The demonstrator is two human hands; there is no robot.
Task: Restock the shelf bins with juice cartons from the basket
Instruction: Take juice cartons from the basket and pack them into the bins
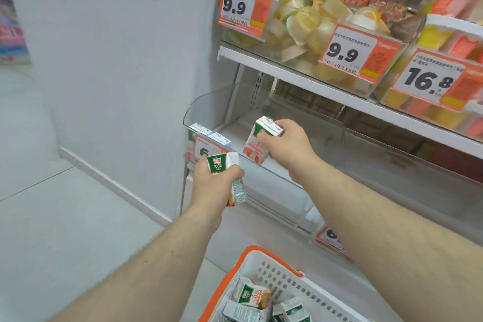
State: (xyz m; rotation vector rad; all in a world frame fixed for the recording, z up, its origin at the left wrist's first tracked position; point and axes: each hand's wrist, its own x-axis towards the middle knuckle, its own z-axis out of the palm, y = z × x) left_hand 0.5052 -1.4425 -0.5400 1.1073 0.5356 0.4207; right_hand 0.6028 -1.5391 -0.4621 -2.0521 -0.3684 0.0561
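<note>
My left hand point(213, 183) grips a small green-and-white juice carton point(226, 165) just in front of the clear shelf bin point(206, 104). My right hand point(287, 145) holds a second carton point(258, 142), tilted, over the bin's front wall. Two cartons point(209, 133) stand inside the bin at its left end, behind a price tag. At the bottom of the view sits a white basket with an orange rim point(248, 253); several more cartons point(254, 298) lie in it.
The shelf above point(300, 73) carries clear bins of packed fruit cups with orange price tags reading 9.9 and 16.8. A white wall panel point(117, 60) borders the shelving on the left. Pale floor tiles point(52, 217) spread at the lower left.
</note>
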